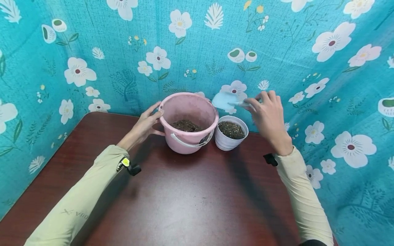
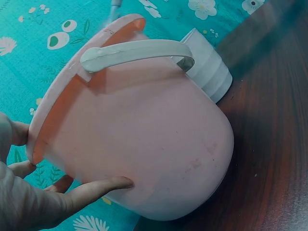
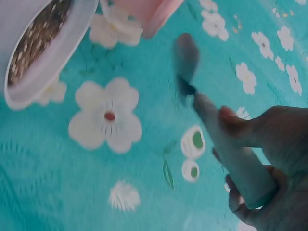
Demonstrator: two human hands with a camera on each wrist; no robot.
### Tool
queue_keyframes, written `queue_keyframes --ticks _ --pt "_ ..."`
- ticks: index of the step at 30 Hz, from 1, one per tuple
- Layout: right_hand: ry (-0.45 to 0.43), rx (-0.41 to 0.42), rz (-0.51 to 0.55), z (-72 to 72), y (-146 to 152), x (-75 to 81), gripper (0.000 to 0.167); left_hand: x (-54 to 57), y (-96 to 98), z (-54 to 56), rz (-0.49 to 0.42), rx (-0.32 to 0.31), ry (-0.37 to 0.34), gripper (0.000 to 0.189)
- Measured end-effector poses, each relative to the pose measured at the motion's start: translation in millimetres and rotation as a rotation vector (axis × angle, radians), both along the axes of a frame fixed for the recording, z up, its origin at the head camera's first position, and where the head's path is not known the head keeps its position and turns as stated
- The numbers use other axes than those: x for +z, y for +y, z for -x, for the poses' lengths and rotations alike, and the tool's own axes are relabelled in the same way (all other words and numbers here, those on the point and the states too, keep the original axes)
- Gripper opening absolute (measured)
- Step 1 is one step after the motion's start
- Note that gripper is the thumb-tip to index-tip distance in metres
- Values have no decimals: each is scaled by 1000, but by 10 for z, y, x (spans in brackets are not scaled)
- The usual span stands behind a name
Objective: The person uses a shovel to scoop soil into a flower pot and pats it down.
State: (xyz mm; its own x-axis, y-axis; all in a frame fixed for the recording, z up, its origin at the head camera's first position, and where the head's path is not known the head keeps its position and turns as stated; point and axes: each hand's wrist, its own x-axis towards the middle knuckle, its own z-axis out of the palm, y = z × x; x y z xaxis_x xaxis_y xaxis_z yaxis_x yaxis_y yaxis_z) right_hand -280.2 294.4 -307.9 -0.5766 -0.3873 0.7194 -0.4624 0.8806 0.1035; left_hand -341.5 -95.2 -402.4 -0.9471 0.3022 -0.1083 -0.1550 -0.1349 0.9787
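A pink bucket (image 1: 189, 145) with a white handle (image 2: 139, 52) stands at the back of the table, dark soil (image 1: 186, 125) inside it. My left hand (image 1: 144, 124) grips its left side; in the left wrist view several fingertips meet the rim and the thumb (image 2: 103, 186) lies against the outer wall. Just right of the bucket is a white ribbed pot (image 1: 228, 143) holding soil (image 1: 231, 130). Above and right of this pot, my right hand (image 1: 268, 114) holds a light blue hand trowel (image 1: 226, 100) by its handle (image 3: 238, 161), the blade pointing left toward the bucket.
The dark red-brown table (image 1: 184, 191) reaches forward from the two containers. A turquoise flowered curtain (image 1: 123, 51) hangs close behind them and along the right side. A few tiny specks lie on the tabletop.
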Motion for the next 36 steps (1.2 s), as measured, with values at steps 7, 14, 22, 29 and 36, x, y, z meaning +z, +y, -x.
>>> queue_keyframes --ticks 7,14,22,29,36 --pt "-225 260 117 300 -328 -124 41 2 -70 3 8 -6 -4 67" --pt "-323 190 127 380 -320 -244 58 4 -62 6 21 -19 2 68" --pt "-392 139 60 362 -135 -351 57 28 -59 27 94 -30 21 68" --pt "-440 95 21 267 13 -388 55 69 -92 36 301 -25 150 71" --pt "-382 50 48 236 120 -416 54 87 -212 48 386 -68 322 71"
